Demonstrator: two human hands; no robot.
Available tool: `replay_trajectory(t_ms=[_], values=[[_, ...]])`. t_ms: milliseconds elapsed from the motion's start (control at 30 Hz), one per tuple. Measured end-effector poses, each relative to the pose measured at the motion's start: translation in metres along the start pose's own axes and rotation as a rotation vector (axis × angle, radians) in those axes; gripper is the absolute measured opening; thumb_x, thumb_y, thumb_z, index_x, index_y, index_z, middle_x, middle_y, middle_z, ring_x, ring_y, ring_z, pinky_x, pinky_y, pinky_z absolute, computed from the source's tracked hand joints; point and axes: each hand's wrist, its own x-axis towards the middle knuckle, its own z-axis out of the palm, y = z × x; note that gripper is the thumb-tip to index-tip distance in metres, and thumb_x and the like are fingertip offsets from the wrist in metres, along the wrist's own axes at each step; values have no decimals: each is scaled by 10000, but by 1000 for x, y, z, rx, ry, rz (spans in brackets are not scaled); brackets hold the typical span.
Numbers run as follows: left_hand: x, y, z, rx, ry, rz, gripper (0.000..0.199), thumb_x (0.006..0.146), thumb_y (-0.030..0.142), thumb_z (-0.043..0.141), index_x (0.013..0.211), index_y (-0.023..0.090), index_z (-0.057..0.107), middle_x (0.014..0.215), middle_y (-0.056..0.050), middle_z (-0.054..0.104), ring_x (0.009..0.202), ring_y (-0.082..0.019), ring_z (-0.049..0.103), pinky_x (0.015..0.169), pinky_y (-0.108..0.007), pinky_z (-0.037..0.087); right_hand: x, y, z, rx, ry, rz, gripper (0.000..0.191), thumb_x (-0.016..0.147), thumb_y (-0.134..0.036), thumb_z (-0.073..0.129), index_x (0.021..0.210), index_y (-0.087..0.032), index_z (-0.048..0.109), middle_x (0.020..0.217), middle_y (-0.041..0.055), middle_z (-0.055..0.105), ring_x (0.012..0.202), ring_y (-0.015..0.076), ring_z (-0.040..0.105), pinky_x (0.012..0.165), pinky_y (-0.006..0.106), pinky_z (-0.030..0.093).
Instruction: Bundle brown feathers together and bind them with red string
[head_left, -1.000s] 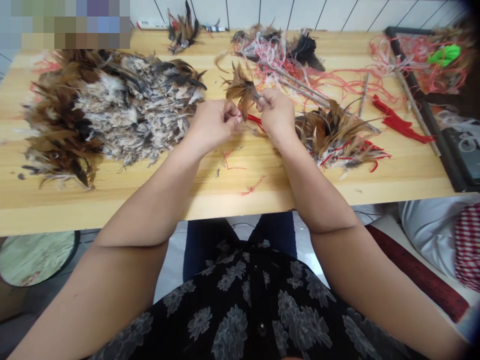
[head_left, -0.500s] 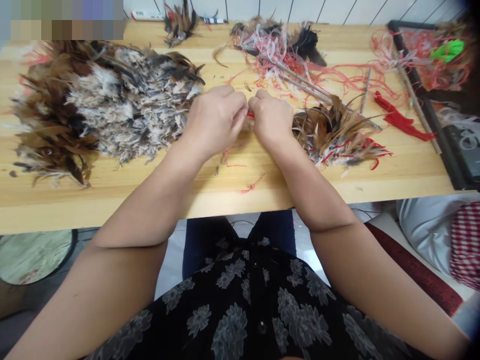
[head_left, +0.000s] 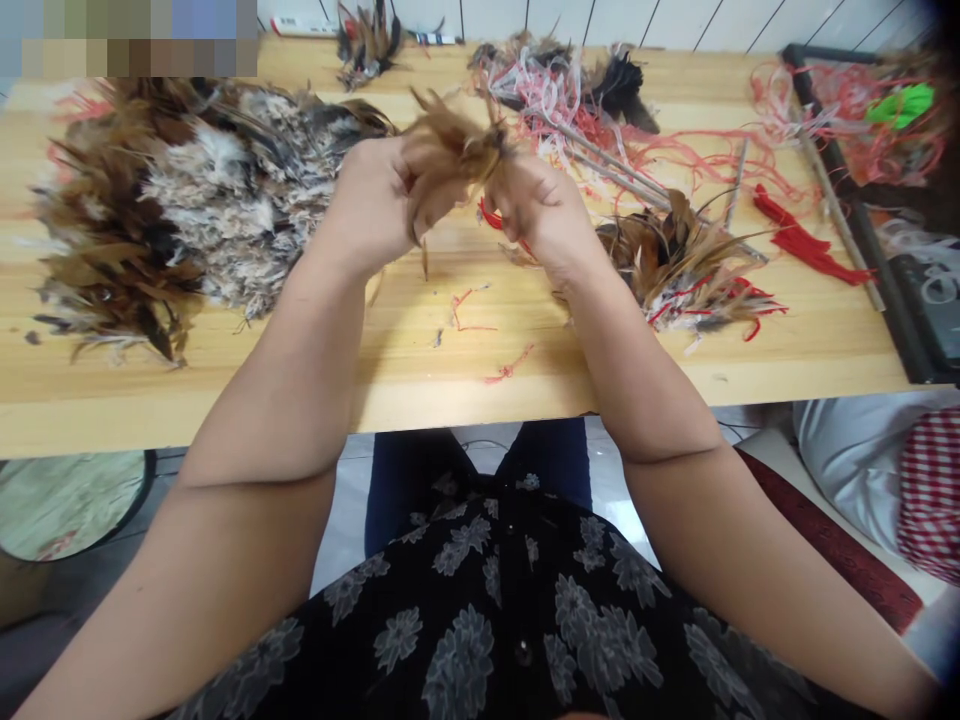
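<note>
A small bunch of brown feathers [head_left: 459,145] is raised above the wooden table between my two hands, slightly blurred. My left hand [head_left: 382,200] is closed around its left side, fingers curled inward. At its right end my right hand [head_left: 544,208] pinches, with a red strand [head_left: 491,214] hanging out below those fingers. Just left of my left hand spreads a large heap of brown and grey-white feathers [head_left: 240,210]. To the right of my right wrist lies another brown feather bunch [head_left: 660,245] with red strands at its ends.
Tangled pink and white plastic strands [head_left: 551,90] and thin sticks [head_left: 622,175] lie at the back. Further right are a red strand bundle [head_left: 806,240] and a black-framed tray [head_left: 874,230]. A marker [head_left: 300,27] and a small feather bunch [head_left: 366,45] sit near the wall.
My hands have turned and moved slightly apart. A feather bunch now shows between them, where earlier only a bit of red was visible. My left hand has shifted left.
</note>
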Motion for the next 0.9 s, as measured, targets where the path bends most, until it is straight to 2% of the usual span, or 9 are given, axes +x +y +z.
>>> replay_trajectory(t_ms=[100, 167, 300, 367, 500, 633, 733, 800, 900], values=[[0, 2, 15, -18, 51, -57, 432, 974, 683, 757, 872, 273, 672, 830, -27, 635, 851, -244, 503, 883, -474, 480, 4, 8, 2, 262, 72, 17, 236, 1130, -176, 593, 918, -269, 641, 899, -4, 630, 715, 123, 486, 677, 233, 469], [0, 5, 26, -4, 53, -92, 288, 973, 520, 761, 860, 272, 671, 854, -35, 671, 853, -255, 555, 908, -486, 493, 8, 13, 2, 307, 107, 49, 248, 1100, -95, 548, 935, -265, 621, 906, -16, 604, 698, 118, 445, 671, 237, 435], [-4, 16, 39, 76, 18, -95, 159, 983, 428, 739, 884, 312, 695, 907, -60, 738, 1075, -363, 706, 1020, -538, 572, 10, 14, -2, -180, 202, 63, 377, 1055, -7, 475, 777, -253, 411, 901, 21, 531, 885, 162, 515, 867, 306, 456], [-7, 22, 42, 91, -7, -84, 132, 972, 440, 743, 888, 343, 710, 940, -91, 750, 1218, -430, 733, 1024, -572, 602, 6, 12, -1, -477, 219, 28, 344, 1056, -51, 536, 803, -252, 419, 998, 50, 571, 1006, 211, 573, 954, 364, 448], [-9, 30, 41, 104, -39, -56, 90, 940, 431, 749, 871, 386, 715, 1025, -130, 763, 1368, -479, 695, 1037, -634, 610, -2, 7, 6, -667, 222, 33, 298, 1031, -126, 671, 858, -238, 457, 1072, 66, 584, 1002, 252, 632, 906, 382, 437], [-4, 20, 34, 128, -3, -37, 133, 940, 409, 744, 825, 402, 677, 1074, -141, 753, 1410, -482, 634, 1086, -665, 560, -4, 4, 10, -673, 149, -12, 397, 1054, -37, 569, 799, -239, 341, 889, 30, 380, 887, 208, 526, 868, 363, 388], [2, 4, 25, 174, 31, 12, 172, 934, 392, 769, 815, 371, 647, 1038, -128, 737, 1314, -448, 645, 1161, -640, 524, -6, 3, 8, -745, -24, -69, 422, 1067, -37, 492, 787, -258, 267, 859, 10, 243, 789, 205, 345, 859, 392, 359], [4, -5, 16, 192, 16, 30, 193, 937, 412, 784, 823, 341, 645, 1001, -107, 731, 1203, -403, 657, 1194, -610, 502, -7, 3, 6, -723, -131, -144, 410, 1027, -53, 525, 772, -265, 285, 844, 26, 322, 806, 223, 389, 861, 398, 383], [4, -13, 1, 120, -2, -14, 298, 952, 577, 795, 868, 312, 687, 961, -64, 741, 1064, -333, 641, 1103, -552, 537, -6, 2, 5, -540, -187, -161, 378, 991, -78, 618, 736, -259, 405, 888, 60, 568, 960, 244, 612, 886, 372, 474]])
